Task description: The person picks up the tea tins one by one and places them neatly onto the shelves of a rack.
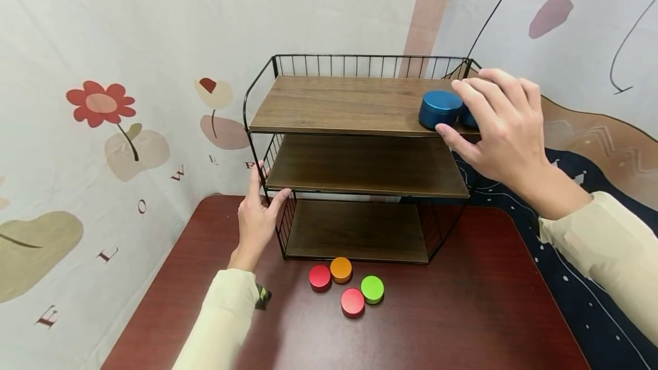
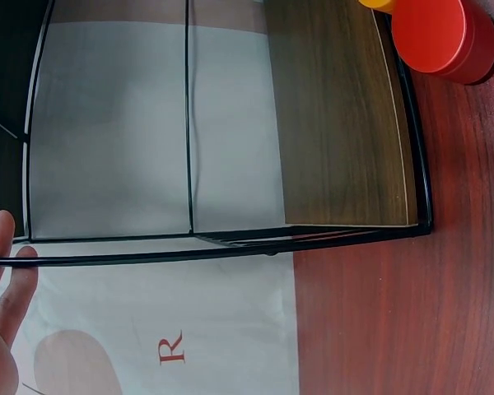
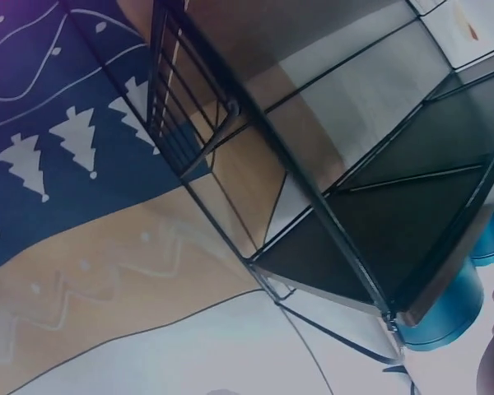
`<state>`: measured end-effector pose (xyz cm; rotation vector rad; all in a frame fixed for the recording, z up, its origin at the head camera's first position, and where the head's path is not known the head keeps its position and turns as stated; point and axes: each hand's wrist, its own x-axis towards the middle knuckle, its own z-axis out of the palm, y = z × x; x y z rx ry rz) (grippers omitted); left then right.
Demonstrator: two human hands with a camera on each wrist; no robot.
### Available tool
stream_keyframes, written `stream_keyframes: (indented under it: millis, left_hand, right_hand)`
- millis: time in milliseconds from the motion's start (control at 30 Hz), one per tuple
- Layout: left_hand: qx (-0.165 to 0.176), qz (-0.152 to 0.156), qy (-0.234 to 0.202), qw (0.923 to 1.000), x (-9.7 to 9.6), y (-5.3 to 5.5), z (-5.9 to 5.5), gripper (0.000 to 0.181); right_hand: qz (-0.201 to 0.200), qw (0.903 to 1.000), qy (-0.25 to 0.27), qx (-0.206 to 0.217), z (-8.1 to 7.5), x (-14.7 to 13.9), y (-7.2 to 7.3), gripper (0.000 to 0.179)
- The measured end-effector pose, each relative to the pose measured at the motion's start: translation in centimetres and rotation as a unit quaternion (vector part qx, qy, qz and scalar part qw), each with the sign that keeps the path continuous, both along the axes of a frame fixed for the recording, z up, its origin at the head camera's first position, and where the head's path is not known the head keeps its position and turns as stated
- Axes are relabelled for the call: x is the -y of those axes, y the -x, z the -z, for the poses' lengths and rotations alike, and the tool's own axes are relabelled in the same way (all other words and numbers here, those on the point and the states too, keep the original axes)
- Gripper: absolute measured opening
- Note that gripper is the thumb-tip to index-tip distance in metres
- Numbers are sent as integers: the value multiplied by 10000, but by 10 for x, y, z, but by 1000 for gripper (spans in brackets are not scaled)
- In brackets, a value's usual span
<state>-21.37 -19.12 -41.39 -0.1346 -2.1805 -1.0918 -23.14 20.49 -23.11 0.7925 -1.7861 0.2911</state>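
Observation:
A three-tier rack (image 1: 344, 101) with wood boards and black wire sides stands on the table. My left hand (image 1: 254, 224) holds its left front post, with fingers on either side of the black rod (image 2: 165, 259) in the left wrist view. On the top board, at the right end, sit a blue round tin (image 1: 440, 108) and a second blue tin (image 1: 466, 119), partly hidden by my right hand (image 1: 506, 124). That hand hovers in front with spread, slightly bent fingers; contact with the tins cannot be made out. From below, both tins overhang the board's front edge.
In front of the rack, several smaller round tins stand on the red-brown table (image 1: 462, 313): a red tin (image 1: 320, 278), an orange tin (image 1: 341, 270), a green tin (image 1: 372, 290) and another red tin (image 1: 352, 302). Printed cloth (image 1: 334, 4) hangs behind.

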Motion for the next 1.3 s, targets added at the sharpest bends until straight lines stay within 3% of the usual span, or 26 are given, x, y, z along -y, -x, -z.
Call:
stream_keyframes:
  millis: [633,1000,1300]
  left_hand:
    - [27,18,-21,10000,1,-1,0,82]
    - [56,-7,-33,10000,1,-1,0,82]
    - [74,-17,-42,10000,0,-1,0,82]
  right_hand:
    - [-308,9992,269,17,38,-2,-35,62]
    - [-475,9982,48,354,75,0,-39,57]
    - [-508,9951,-235,814,116,-1,-41,56]
